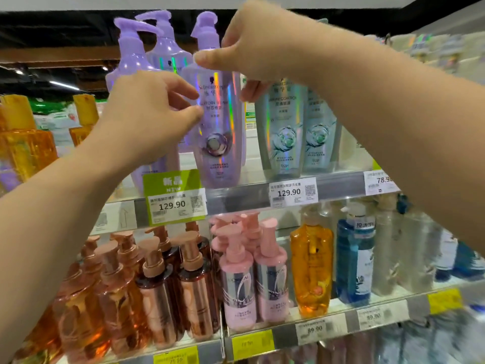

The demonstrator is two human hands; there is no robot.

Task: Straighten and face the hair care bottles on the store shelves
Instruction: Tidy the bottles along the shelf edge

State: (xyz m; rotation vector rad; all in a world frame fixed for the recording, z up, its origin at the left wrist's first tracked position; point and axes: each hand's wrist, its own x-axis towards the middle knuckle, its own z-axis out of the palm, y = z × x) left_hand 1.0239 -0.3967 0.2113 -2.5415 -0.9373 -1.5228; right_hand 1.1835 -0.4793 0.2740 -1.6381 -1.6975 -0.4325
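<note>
Both hands hold the tall lilac pump bottle with the holographic label (217, 122) at the top shelf's front edge (236, 191): left hand (147, 111) pinching its side, right hand (252, 48) curled round its shoulder. Twisting it could knock the lilac bottles behind (136, 61) or the pale green bottle (283, 127) just beside it, toppling them.
</note>
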